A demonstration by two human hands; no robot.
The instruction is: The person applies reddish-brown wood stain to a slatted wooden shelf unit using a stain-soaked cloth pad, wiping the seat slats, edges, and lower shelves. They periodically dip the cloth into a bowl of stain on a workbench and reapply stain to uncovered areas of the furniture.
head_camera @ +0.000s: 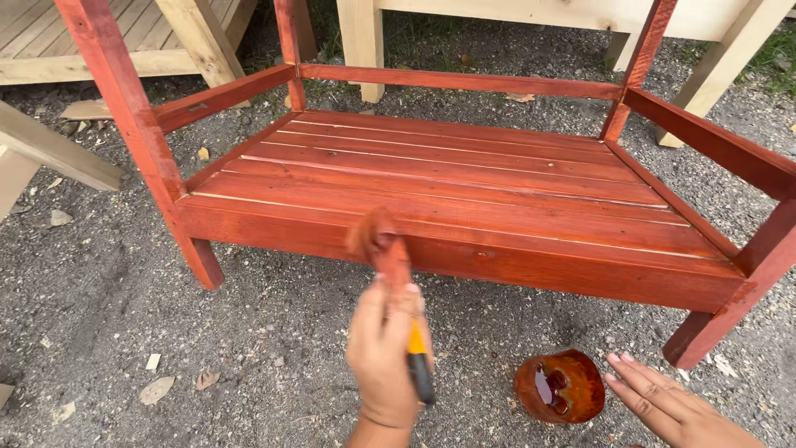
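Paintbrush [390, 274], gripped in left hand [383, 357], points up toward stained bench's [464, 191] front rail; right hand [663, 402] rests spread beside stain bowl [560, 386].

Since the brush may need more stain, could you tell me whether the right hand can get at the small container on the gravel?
Probably yes: the right hand lies flat beside the stain container, with nothing between them.

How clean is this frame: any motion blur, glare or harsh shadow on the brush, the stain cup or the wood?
Head view: the brush head is smeared by motion blur, while the left hand holding it stays fairly sharp; daylight is soft and even, with only a faint shadow under the red-stained wooden frame; small glints show on the liquid in the stain cup beside the right hand; frame edges bend slightly from the wide lens.
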